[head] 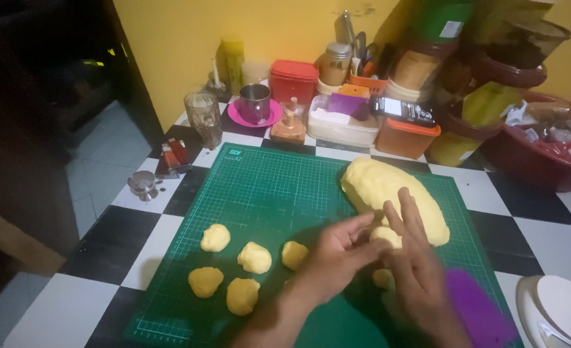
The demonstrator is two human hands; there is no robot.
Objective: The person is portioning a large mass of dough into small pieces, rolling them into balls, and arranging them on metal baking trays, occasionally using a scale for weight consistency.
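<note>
Five balls (234,270) done: my left hand (337,254) and right hand (414,258), pressed together, cup a dough piece (386,236); I'd roll gently (even pressure).

Purple scraper (479,309) blurred, half behind right hand (421,277); white scale (559,309) cut by edge.

Yellow wall (188,26) across top of frame. Black-and-white checkered desk (114,225) fills centre and right. Pale tiled floor (105,145) at left, beside dark doorway (34,77). Dim, warm indoor light.
</note>
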